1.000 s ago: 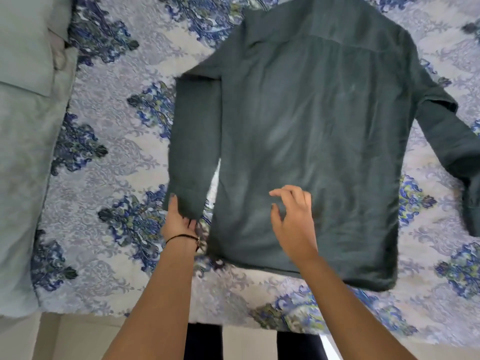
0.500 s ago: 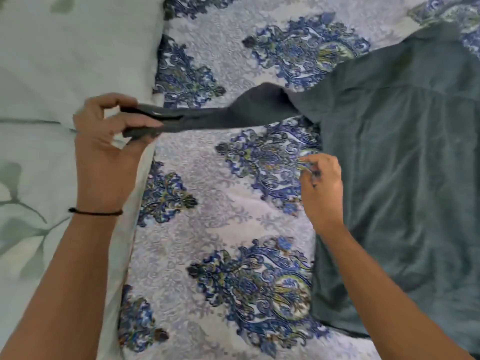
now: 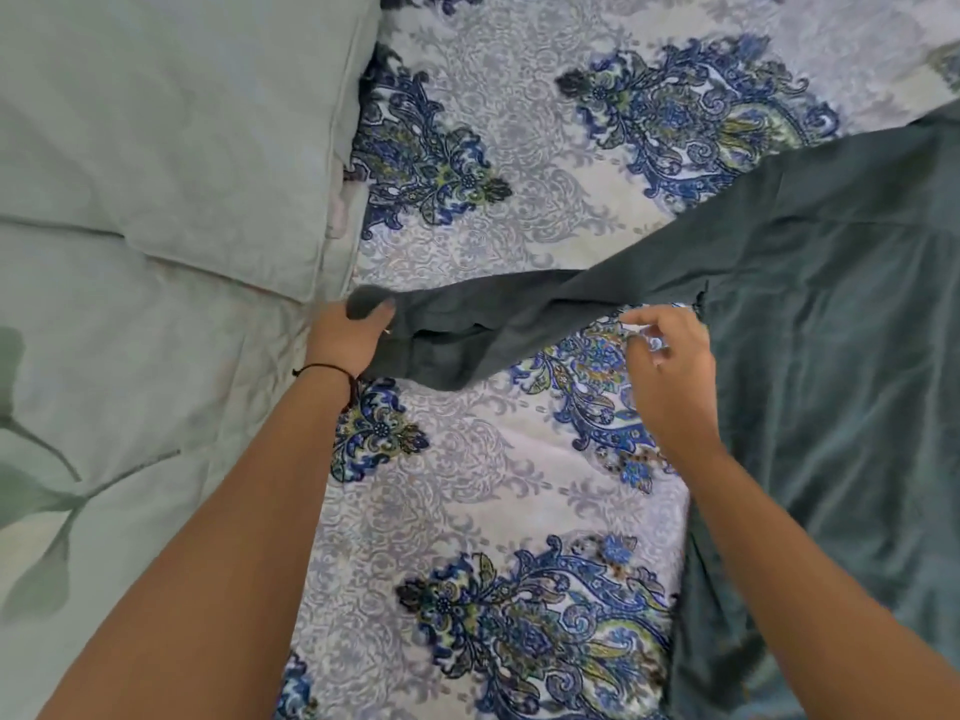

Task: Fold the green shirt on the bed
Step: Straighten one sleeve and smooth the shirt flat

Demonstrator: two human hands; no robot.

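left hand (image 3: 347, 337) clasping the cuff of the green shirt (image 3: 831, 330), sleeve (image 3: 524, 324) outstretched over the bed (image 3: 519, 491), right hand (image 3: 672, 371) curled by the underarm, grip unclear

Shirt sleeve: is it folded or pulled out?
Pulled out. The left hand grips its end, stretching the sleeve sideways from the green shirt.

Left arm: bare forearm enters at the lower left of the frame and rises toward the centre. A thin black band (image 3: 321, 368) circles the wrist. Left hand (image 3: 347, 336) is seen back up, left of centre, gripping the sleeve end of the green shirt (image 3: 841, 356); cloth covers most of its fingers.

Right arm: bare forearm enters at the lower right and rises leftward. Right hand (image 3: 672, 371) is right of centre, back up, fingers curled at the sleeve's lower edge; contact is blurred.
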